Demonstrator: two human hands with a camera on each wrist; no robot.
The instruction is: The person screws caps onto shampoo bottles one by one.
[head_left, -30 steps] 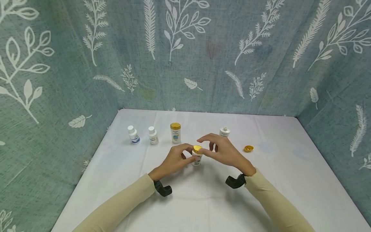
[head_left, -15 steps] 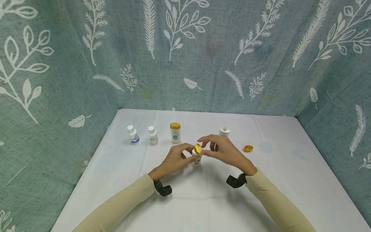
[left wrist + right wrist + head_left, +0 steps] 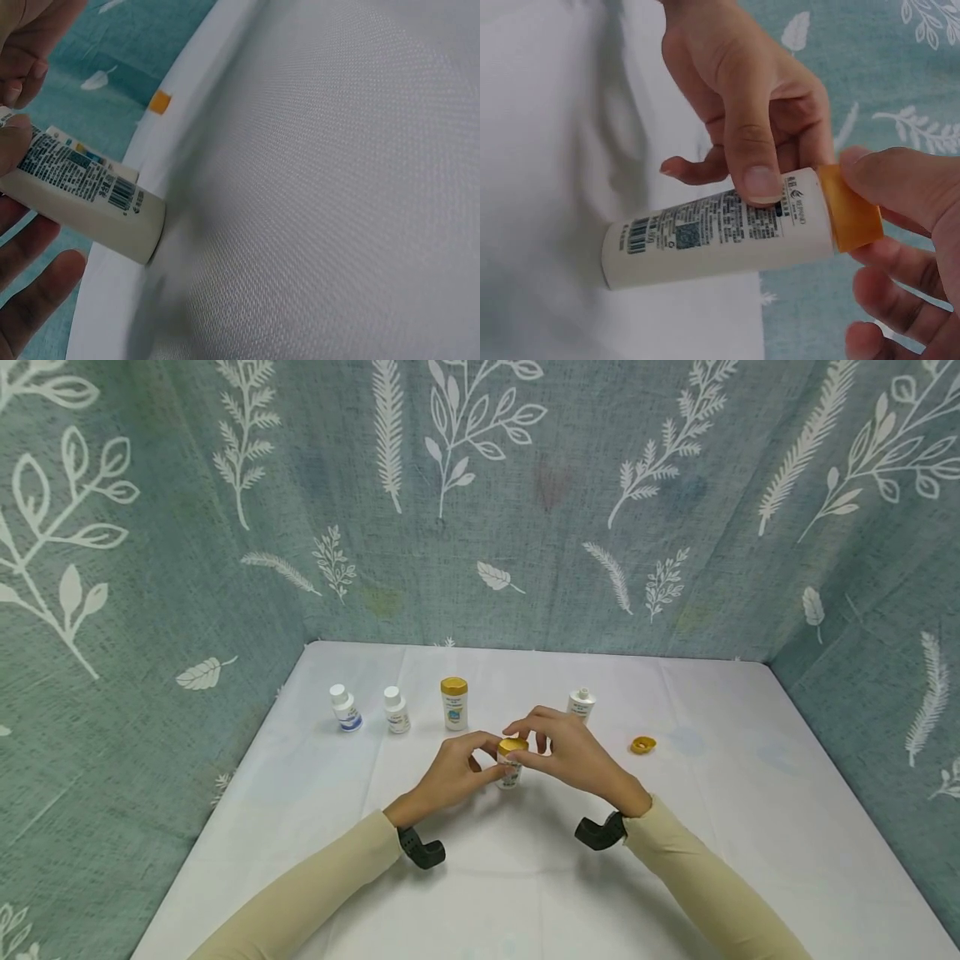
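A white bottle (image 3: pixel 509 779) with dark print stands upright on the table in the head view. My left hand (image 3: pixel 452 772) grips its body, thumb on the near side. Its gold cap (image 3: pixel 849 208) sits level on top in the right wrist view. My right hand (image 3: pixel 564 750) pinches that cap between thumb and fingers. In the left wrist view the bottle's base (image 3: pixel 139 236) meets the cloth, while the cap is out of frame. Loose to the right of my right hand lies another gold cap (image 3: pixel 642 745).
Behind my hands stand a taller gold-capped bottle (image 3: pixel 454 706), two small white-capped bottles (image 3: pixel 397 713) (image 3: pixel 347 710) to the left, and an uncapped white bottle (image 3: pixel 581 702) partly behind my right hand. White cloth covers the table (image 3: pixel 487 902); a patterned green curtain (image 3: pixel 480 527) encloses it.
The gold cap was tipped up half a second ago and now lies flat on the bottle. My right hand has shifted slightly left with it. My left hand stays put.
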